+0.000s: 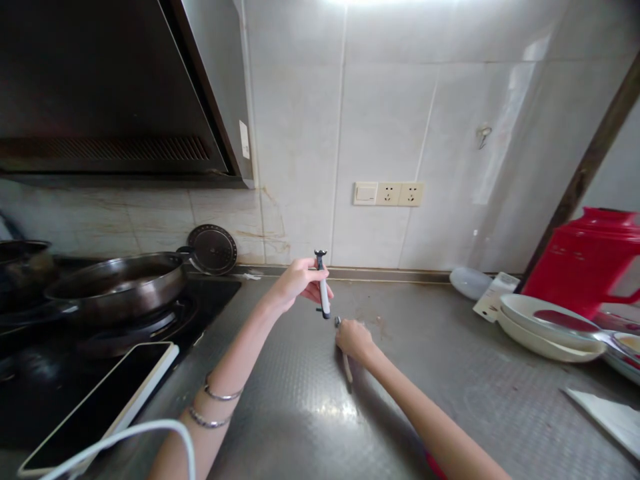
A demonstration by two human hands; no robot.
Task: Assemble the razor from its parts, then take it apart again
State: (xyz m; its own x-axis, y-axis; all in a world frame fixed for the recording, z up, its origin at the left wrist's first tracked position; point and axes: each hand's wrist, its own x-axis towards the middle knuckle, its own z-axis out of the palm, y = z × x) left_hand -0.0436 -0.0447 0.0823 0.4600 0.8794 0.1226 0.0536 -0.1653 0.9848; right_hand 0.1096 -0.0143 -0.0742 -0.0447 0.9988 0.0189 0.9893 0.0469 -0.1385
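Observation:
Over the middle of the steel counter, my left hand (299, 281) pinches a slim grey and black tool (323, 287), holding it nearly upright with its black forked head at the top. Just below and to the right, my right hand (354, 339) is closed around a thin pale-handled item (347, 373). A small metallic end of that item shows above the fist, and its handle sticks out below. The two held things are close but apart. What exactly either one is cannot be made out.
At left, a steel pan (123, 290) sits on the black stove, with a phone (103, 407) and white cable in front. Stacked white plates (545, 330), a red jug (583, 260) and a white card (497, 298) stand at right. The steel counter (280, 407) meets a tiled wall.

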